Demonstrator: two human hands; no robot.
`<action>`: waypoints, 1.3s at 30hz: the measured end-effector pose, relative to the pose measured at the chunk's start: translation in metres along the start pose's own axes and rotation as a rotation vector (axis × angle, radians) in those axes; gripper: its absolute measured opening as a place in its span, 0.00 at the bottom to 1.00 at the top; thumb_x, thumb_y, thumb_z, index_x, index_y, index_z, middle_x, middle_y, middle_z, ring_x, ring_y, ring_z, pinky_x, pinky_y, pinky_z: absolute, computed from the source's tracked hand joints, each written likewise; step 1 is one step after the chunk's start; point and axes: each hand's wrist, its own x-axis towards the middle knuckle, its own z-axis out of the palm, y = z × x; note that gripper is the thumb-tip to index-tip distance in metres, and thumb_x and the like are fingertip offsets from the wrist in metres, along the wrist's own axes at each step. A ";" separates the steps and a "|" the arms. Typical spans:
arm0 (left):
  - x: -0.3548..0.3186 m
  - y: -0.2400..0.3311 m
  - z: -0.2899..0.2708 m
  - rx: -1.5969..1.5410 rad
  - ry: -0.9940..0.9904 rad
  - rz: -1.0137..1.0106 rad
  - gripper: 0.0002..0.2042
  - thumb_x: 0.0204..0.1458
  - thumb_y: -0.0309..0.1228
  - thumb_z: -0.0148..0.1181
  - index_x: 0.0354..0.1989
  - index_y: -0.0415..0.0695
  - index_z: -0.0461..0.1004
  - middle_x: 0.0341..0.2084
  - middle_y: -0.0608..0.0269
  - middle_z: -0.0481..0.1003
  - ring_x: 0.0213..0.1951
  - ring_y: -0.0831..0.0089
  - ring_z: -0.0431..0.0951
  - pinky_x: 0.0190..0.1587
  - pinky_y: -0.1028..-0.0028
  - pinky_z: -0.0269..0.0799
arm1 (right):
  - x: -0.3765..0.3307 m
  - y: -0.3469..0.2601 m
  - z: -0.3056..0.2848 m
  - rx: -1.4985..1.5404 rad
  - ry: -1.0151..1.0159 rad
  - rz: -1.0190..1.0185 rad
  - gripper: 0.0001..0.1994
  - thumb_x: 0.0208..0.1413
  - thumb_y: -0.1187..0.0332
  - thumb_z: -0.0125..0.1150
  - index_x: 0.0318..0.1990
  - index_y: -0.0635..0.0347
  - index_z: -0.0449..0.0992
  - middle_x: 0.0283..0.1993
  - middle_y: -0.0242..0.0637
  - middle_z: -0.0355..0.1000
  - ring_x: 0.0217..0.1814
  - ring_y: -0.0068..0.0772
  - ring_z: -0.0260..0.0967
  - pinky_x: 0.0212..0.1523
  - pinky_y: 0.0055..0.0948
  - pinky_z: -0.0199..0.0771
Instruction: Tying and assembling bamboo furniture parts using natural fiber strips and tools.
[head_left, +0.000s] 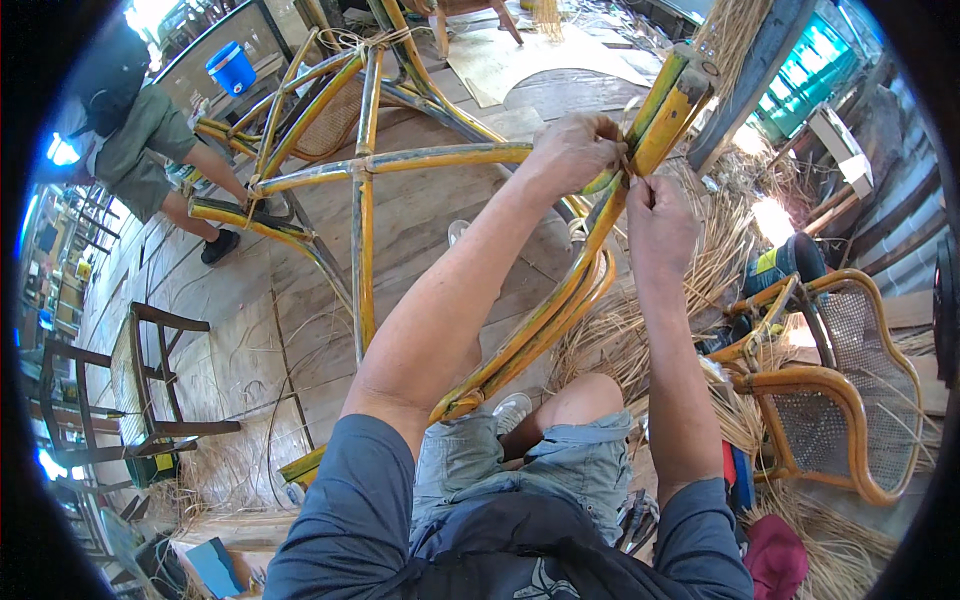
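Note:
A large yellow-and-black rattan pole frame [445, 155] spans the view in front of me, its poles crossing and bound at the joints. Both my hands work at the joint below a thick bundle of pole ends [672, 112] at the upper right. My left hand [578, 152] is closed in a pinch against the joint, on what looks like a thin rattan strip; a pale strand [631, 106] curls up beside its fingertips. Close by on the right, my right hand [662, 222] is closed with its thumb up against the poles; what it grips is hidden.
Loose rattan strands [610, 330] pile up on the right. A chair with woven cane panels [850, 400] lies there, near a dark red cloth item [776, 555]. At left stand a dark wooden chair [150, 380] and another person [150, 150] beside the frame. A blue bucket [231, 70] is farther back.

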 end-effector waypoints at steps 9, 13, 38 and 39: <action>-0.035 -0.009 0.007 0.090 0.222 0.454 0.08 0.51 0.29 0.59 0.35 0.37 0.72 0.24 0.65 0.73 0.29 0.81 0.69 0.35 0.77 0.67 | -0.004 0.008 0.018 -0.150 0.104 -0.154 0.06 0.49 0.67 0.60 0.27 0.55 0.70 0.21 0.42 0.70 0.24 0.49 0.71 0.24 0.43 0.68; -0.032 -0.002 0.003 0.094 0.157 0.444 0.09 0.51 0.29 0.59 0.36 0.37 0.71 0.23 0.64 0.73 0.29 0.78 0.71 0.34 0.75 0.68 | -0.008 0.016 0.020 -0.091 0.121 -0.157 0.05 0.49 0.67 0.60 0.29 0.53 0.70 0.20 0.42 0.70 0.23 0.49 0.70 0.23 0.42 0.68; 0.018 -0.011 0.000 0.080 0.091 0.423 0.11 0.53 0.28 0.54 0.43 0.38 0.72 0.28 0.59 0.77 0.32 0.74 0.79 0.37 0.74 0.76 | 0.001 0.003 0.014 0.010 0.167 -0.245 0.05 0.44 0.74 0.60 0.26 0.56 0.69 0.19 0.39 0.69 0.21 0.44 0.70 0.21 0.36 0.68; 0.018 -0.009 0.000 -0.006 0.049 0.349 0.11 0.53 0.29 0.55 0.41 0.37 0.73 0.27 0.60 0.77 0.31 0.77 0.78 0.36 0.75 0.75 | 0.002 -0.002 0.014 0.002 0.168 -0.221 0.05 0.45 0.73 0.60 0.26 0.57 0.69 0.19 0.41 0.69 0.21 0.45 0.70 0.22 0.37 0.69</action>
